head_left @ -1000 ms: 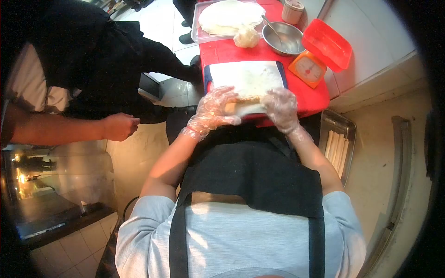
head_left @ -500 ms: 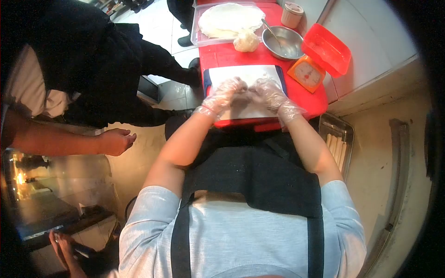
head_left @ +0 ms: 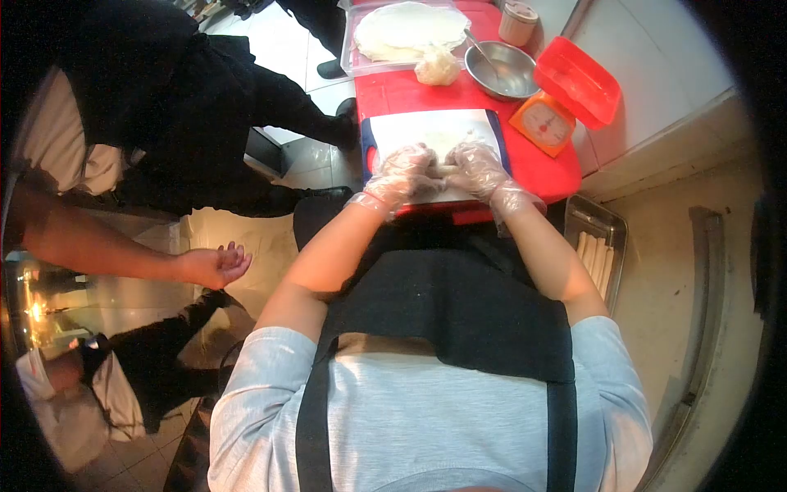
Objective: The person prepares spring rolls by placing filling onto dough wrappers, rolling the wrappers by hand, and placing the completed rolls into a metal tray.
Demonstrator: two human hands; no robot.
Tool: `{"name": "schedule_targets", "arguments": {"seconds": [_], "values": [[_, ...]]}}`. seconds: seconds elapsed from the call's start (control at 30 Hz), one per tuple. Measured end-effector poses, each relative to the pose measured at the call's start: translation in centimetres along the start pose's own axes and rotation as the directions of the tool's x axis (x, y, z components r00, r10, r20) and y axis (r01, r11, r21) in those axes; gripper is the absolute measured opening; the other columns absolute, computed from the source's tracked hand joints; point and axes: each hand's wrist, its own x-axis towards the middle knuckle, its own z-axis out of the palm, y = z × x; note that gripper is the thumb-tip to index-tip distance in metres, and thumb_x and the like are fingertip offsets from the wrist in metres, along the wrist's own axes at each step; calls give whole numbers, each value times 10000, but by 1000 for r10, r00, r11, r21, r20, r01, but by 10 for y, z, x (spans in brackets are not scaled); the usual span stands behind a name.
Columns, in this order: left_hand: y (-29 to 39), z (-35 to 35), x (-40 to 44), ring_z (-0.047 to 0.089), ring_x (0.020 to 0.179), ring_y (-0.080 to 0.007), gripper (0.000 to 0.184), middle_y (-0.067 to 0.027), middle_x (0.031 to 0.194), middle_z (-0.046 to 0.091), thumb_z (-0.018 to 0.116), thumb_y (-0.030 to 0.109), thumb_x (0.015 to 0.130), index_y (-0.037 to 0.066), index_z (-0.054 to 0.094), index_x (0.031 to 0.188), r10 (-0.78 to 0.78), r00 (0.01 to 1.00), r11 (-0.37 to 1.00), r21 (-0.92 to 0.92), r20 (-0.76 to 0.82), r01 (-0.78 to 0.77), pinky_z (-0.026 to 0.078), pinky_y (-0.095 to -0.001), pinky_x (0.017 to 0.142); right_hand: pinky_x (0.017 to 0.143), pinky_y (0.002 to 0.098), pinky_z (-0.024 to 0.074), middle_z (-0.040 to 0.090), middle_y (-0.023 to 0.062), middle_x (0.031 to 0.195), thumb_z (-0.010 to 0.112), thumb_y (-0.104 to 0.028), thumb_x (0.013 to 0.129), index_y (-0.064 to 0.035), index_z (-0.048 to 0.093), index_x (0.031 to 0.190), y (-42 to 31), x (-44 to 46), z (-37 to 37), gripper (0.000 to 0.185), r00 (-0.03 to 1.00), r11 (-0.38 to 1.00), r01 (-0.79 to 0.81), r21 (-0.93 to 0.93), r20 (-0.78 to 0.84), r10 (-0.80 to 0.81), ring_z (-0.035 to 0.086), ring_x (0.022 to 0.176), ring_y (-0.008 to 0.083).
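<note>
My left hand [head_left: 404, 170] and my right hand [head_left: 478, 168], both in clear plastic gloves, work side by side over a white cutting board [head_left: 389, 129] with dark blue ends. Between them lies a thin pale roll [head_left: 446, 170], its ends under my curled fingers. A flat, whitish wrapper sheet [head_left: 443, 141] extends from the roll across the board, away from me. My fingers are closed on the roll from both sides, and the gloves partly hide it.
The red table [head_left: 385, 94] also bears a clear tray [head_left: 348, 57] of stacked round wrappers [head_left: 410, 31], a pale lump [head_left: 437, 67], a steel bowl [head_left: 508, 72] with a spoon, a white cup [head_left: 518, 25] and an orange scale [head_left: 543, 125]. Rolls [head_left: 594, 258] lie in a metal tray. Another person's hand [head_left: 217, 264] is at left.
My hands have moved slightly toward me, and the roll between them now shows. The nearby person's hand has opened and shifted right. Another person has come into view at lower left.
</note>
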Motion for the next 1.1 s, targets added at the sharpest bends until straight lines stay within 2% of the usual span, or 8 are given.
{"name": "schedule_targets", "arguments": {"seconds": [0.1, 0.13, 0.17, 0.23, 0.43, 0.87, 0.97, 1.1], "values": [[-12, -25, 0, 667, 1002, -298, 381, -152, 1082, 705, 725, 384, 831, 87, 731, 1070, -39, 992, 959, -275, 116, 70, 504, -381, 898, 733, 460, 505, 671, 219, 781, 739, -353, 708, -47, 743, 835, -14, 4, -21, 331, 986, 1000, -10, -20, 164, 13, 669, 774, 370], [-34, -21, 10, 662, 1063, -267, 347, -142, 1153, 704, 683, 353, 872, 113, 736, 1117, 168, 985, 974, -161, 43, -159, 495, -368, 949, 724, 459, 507, 672, 219, 777, 734, -351, 705, -52, 745, 834, -13, 9, -21, 326, 982, 999, 17, -50, 189, -7, 669, 758, 371], [-51, -12, 24, 651, 1066, -275, 284, -149, 1129, 700, 667, 269, 872, 112, 745, 1096, -5, 996, 960, -278, 87, 29, 491, -372, 951, 715, 459, 508, 673, 220, 772, 729, -349, 701, -58, 746, 834, -16, 14, -20, 320, 976, 996, 46, -79, 215, -28, 669, 742, 372], [-47, -26, 25, 640, 1067, -285, 292, -162, 1112, 687, 659, 191, 846, 116, 748, 1113, 130, 991, 989, -67, -26, -132, 486, -376, 948, 766, 444, 512, 692, 212, 840, 727, -282, 695, -80, 758, 874, -32, 20, -8, 272, 984, 997, 19, -80, 175, -4, 679, 809, 358], [-48, -44, 38, 636, 1060, -304, 379, -186, 1097, 677, 675, 159, 803, 186, 741, 1176, 3, 990, 993, -114, 142, 13, 481, -385, 942, 837, 440, 522, 707, 193, 886, 724, -209, 722, -76, 750, 880, -43, 25, -7, 209, 962, 996, 70, -53, 268, -54, 682, 887, 357], [-45, -36, 37, 689, 906, -293, 345, -217, 1036, 703, 707, 269, 847, 175, 736, 1177, -17, 998, 983, -180, 56, 27, 519, -367, 860, 822, 444, 528, 706, 187, 895, 722, -180, 711, -45, 719, 960, -52, 36, 68, 284, 985, 984, 174, -41, 7, -174, 678, 897, 359], [-46, -43, 41, 688, 890, -284, 331, -239, 1014, 700, 691, 229, 861, 156, 736, 1181, 19, 995, 986, -167, 100, -2, 519, -357, 853, 878, 449, 511, 693, 203, 935, 722, -191, 717, -33, 713, 981, -59, 33, 19, 308, 950, 995, 41, 90, 305, -66, 665, 951, 360], [-29, -69, 39, 692, 938, -287, 410, -226, 1042, 706, 636, 186, 922, 142, 637, 1329, 107, 986, 993, 40, 124, -113, 535, -363, 894, 931, 448, 490, 683, 197, 989, 739, -209, 724, -35, 711, 997, -30, 2, -22, 325, 988, 996, 39, -75, 152, -28, 651, 1002, 362]]}}
